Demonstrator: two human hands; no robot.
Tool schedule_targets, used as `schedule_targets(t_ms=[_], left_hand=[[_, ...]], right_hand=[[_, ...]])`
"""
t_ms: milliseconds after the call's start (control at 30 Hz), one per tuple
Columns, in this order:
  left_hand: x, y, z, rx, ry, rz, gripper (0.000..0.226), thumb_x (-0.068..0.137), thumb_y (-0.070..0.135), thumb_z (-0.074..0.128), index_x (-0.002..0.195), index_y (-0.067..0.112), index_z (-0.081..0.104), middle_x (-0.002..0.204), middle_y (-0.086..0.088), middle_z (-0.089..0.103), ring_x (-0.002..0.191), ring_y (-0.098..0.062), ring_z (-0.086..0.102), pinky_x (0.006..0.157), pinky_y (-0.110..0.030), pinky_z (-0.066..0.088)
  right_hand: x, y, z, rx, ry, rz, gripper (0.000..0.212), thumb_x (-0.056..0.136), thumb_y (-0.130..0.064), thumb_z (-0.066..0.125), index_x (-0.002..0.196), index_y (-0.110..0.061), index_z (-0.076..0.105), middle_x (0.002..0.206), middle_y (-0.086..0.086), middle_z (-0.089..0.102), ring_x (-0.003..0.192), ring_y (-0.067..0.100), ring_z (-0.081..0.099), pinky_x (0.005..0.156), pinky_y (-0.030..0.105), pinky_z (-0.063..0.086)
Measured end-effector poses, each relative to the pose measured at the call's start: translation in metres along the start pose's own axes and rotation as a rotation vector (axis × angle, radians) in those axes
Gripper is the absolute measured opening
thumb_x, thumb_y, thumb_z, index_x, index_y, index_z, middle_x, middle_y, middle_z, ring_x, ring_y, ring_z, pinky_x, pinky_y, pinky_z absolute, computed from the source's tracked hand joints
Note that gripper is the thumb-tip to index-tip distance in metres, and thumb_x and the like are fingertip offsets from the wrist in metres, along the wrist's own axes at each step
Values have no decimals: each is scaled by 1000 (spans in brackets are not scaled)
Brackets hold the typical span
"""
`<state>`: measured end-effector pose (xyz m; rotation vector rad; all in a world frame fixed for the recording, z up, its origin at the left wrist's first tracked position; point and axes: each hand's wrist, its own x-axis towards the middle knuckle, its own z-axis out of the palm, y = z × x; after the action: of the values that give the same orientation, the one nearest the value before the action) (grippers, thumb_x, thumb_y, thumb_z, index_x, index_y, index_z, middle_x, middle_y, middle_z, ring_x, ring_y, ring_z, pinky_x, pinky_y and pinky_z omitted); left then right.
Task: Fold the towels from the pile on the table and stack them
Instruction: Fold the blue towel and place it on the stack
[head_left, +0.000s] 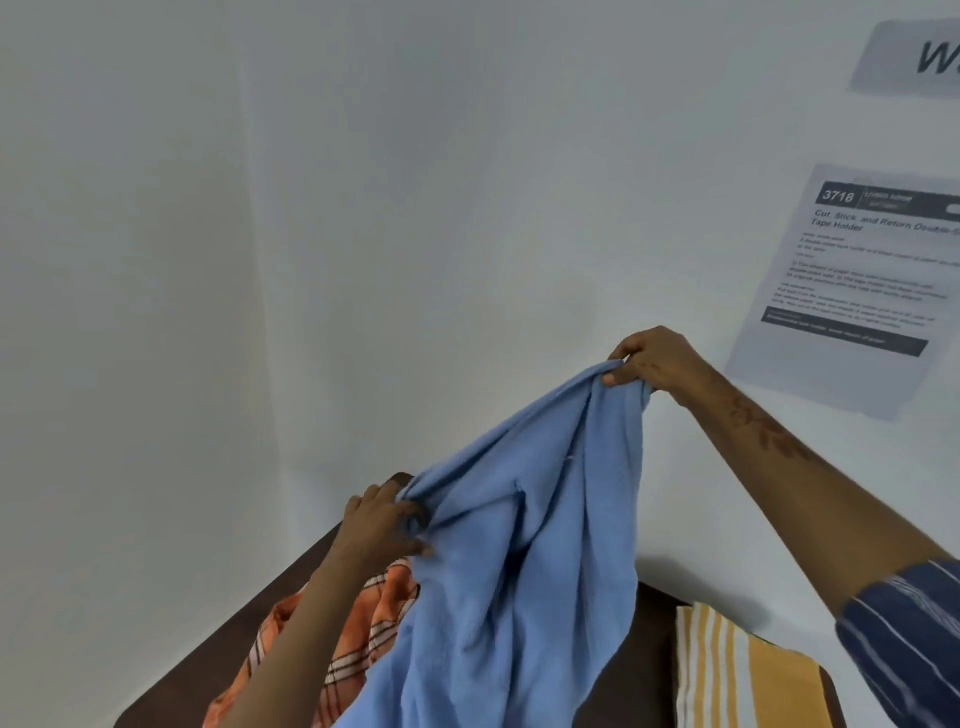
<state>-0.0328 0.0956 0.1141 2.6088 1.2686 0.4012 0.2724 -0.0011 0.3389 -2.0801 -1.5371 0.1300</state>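
Right hand (655, 364) pinching a light blue cotton towel (509, 561) aloft, left hand (384, 525) gripping its lower edge, orange plaid cloth (363, 629) lying beneath the left hand, folded yellow striped towel (737, 670) resting below the right

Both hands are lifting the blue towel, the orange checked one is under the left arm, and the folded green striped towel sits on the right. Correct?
Not quite: the head view shows the folded striped towel on the right is yellow and white, not green. The rest holds: both hands, left and right, grip the blue towel, with the orange checked towel under the left arm.

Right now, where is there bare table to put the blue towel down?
Bare dark brown table shows between the hanging light blue towel and the folded yellow striped towel. The left is crowded by the crumpled orange plaid towel.
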Motion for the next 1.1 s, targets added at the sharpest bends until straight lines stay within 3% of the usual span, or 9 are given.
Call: schedule_targets(t_ms=[67, 200, 300, 367, 467, 533, 733, 933, 1100], left_hand=[[-12, -4, 6, -460, 148, -72, 4, 78, 29, 65, 75, 27, 67, 87, 11, 53, 87, -20, 57, 71, -18, 41], [-18, -7, -5, -1334, 381, -365, 21, 86, -8, 57, 88, 9, 69, 84, -4, 67, 76, -19, 58, 63, -20, 50], [-10, -15, -22, -1227, 330, -488, 23, 85, -8, 53, 93, 7, 70, 86, -8, 65, 74, -19, 59, 63, -25, 47], [-3, -25, -31, -783, 410, -499, 25, 77, -4, 54, 77, 13, 71, 85, -7, 66, 69, -19, 56, 57, -26, 40], [2, -41, -43, -262, 414, -555, 21, 79, 2, 49, 74, 15, 65, 92, -11, 59, 75, -29, 53, 62, -29, 38], [7, -52, -46, -303, 406, -634, 22, 82, 0, 44, 85, 11, 63, 97, -14, 56, 83, -33, 54, 67, -33, 39], [10, -94, -44, -438, 267, -763, 21, 79, 1, 45, 96, 7, 56, 98, -16, 63, 92, -36, 59, 78, -38, 49], [6, -88, -66, -1038, 163, -787, 32, 81, -22, 38, 67, 3, 55, 79, -14, 53, 71, -28, 50, 35, -18, 47], [-13, -100, -71, -1309, 28, -503, 17, 83, -16, 53, 88, -4, 65, 90, -18, 64, 92, -29, 61, 66, -20, 58]], right_hand=[[1, 5, 1, 20, 3, 22, 28, 71, -9, 78, 97, -1, 71, 87, 5, 63, 84, 17, 57, 62, 22, 41], [2, 18, 6, 27, 4, 41, 27, 71, -9, 78, 96, -1, 72, 82, 6, 63, 81, 18, 57, 56, 17, 40], [5, 23, 13, 4, 2, 29, 28, 70, -10, 79, 96, -2, 72, 85, 6, 64, 83, 17, 57, 58, 17, 42], [6, 21, 14, -73, -53, -3, 25, 69, -12, 80, 93, -6, 72, 84, 1, 64, 83, 15, 57, 59, 17, 41], [-2, 12, 13, -171, -578, -94, 15, 74, -9, 77, 80, -18, 68, 66, -15, 63, 68, 2, 57, 60, 19, 42], [-8, 8, 18, -139, -901, -25, 15, 77, -4, 73, 82, -16, 66, 67, -11, 64, 66, 4, 58, 62, 22, 47], [-9, 11, 27, -145, -1019, 20, 15, 78, 2, 70, 81, -12, 63, 70, -5, 66, 69, 8, 62, 65, 24, 51], [-12, 12, 29, -198, -1037, 78, 18, 71, -2, 75, 79, -12, 63, 67, -9, 69, 69, 8, 65, 63, 24, 54], [-14, 17, 22, -204, -1026, 121, 18, 79, 5, 68, 77, -11, 61, 63, -10, 67, 62, 4, 63, 58, 22, 51]])
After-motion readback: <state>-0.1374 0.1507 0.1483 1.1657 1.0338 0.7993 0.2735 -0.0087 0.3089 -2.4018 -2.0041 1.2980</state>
